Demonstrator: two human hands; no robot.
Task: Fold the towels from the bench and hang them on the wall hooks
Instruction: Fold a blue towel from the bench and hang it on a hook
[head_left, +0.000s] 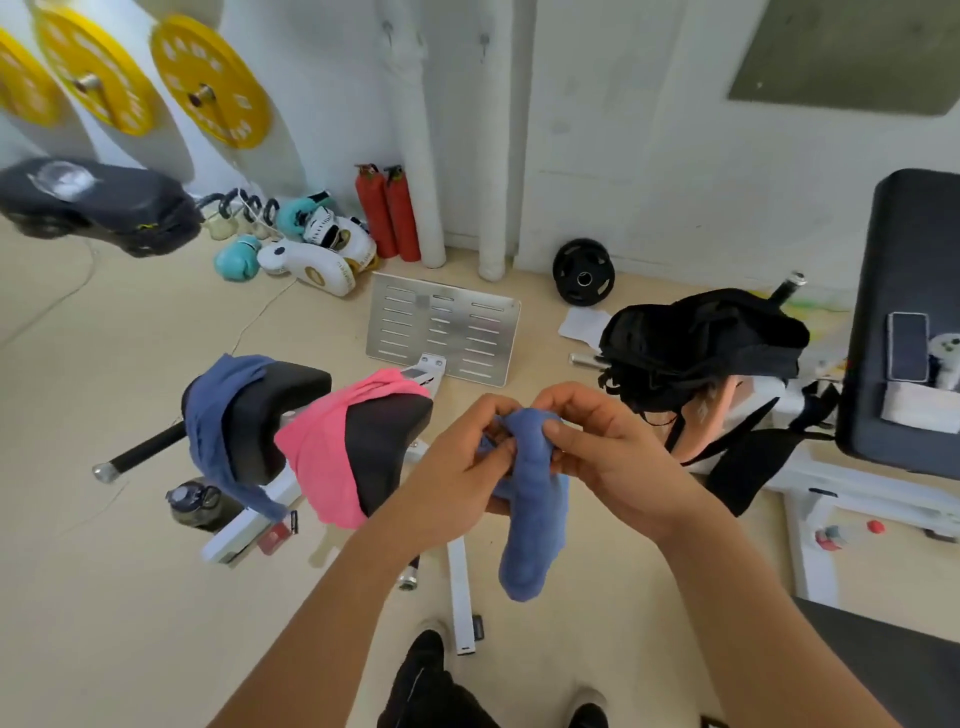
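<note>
1. Draped over the left black padded rest (270, 410), left of the pink towel: a dark blue cloth towel (210, 431), one end hanging down.
2. Slung over the next black pad (392, 447): a pink cloth towel (324, 467).
3. Right of the pink towel, left hand (457, 467) pinching the bunched top of a blue terry towel (532, 519).
4. Right hand (602, 447) gripping the same top, fingers curled; towel's lower end dangling above the beige floor (104, 597).
5. Further right, a black backpack (701, 343).
</note>
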